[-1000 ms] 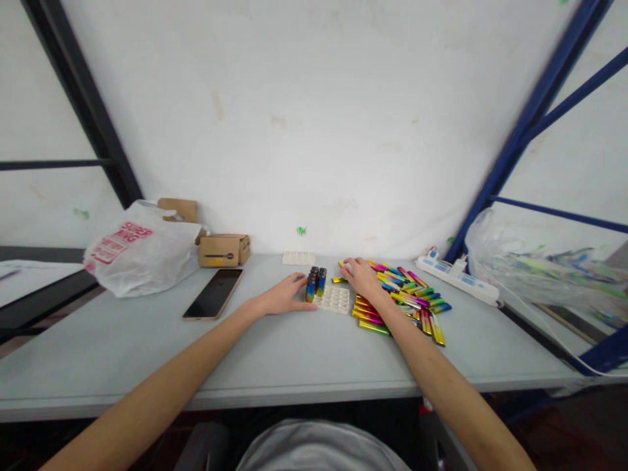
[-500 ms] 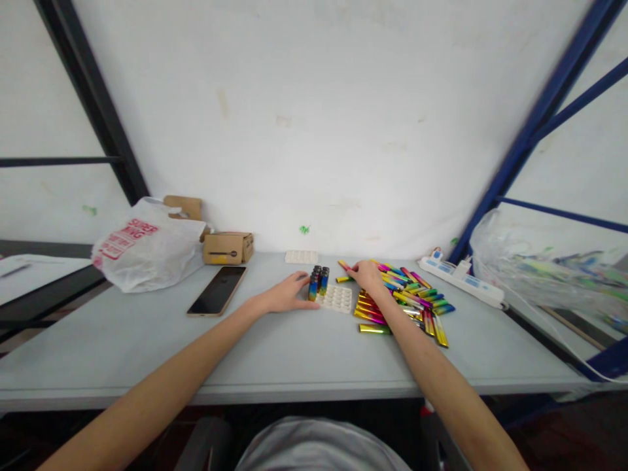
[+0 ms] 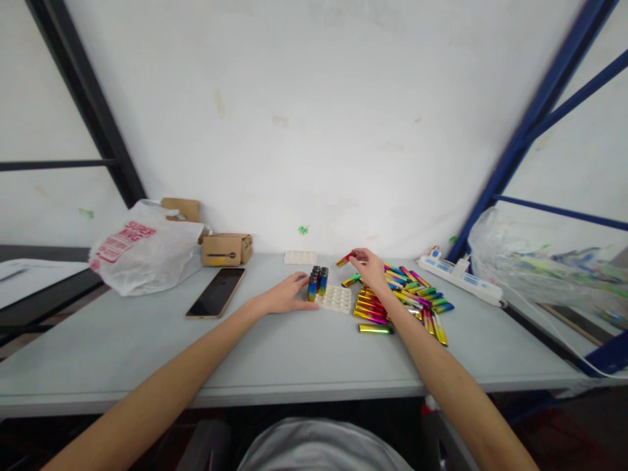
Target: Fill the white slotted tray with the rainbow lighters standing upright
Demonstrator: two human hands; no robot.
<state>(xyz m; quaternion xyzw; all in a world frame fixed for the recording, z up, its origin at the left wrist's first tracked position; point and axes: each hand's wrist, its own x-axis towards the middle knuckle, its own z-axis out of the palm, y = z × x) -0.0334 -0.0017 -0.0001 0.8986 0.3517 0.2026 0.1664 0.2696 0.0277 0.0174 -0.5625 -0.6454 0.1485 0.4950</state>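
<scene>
Now | R hand (image 3: 371, 269): pinching red-yel lighter (image 3: 344, 260) | L hand (image 3: 283, 296): part-open, nr tray (image 3: 339, 299)

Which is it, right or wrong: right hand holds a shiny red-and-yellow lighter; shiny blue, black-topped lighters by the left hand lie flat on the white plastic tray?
Wrong pose: in the head view, the shiny blue, black-topped lighters by the left hand stand upright on the white plastic tray. Rest holds: right hand has the shiny red-and-yellow lighter.
</scene>
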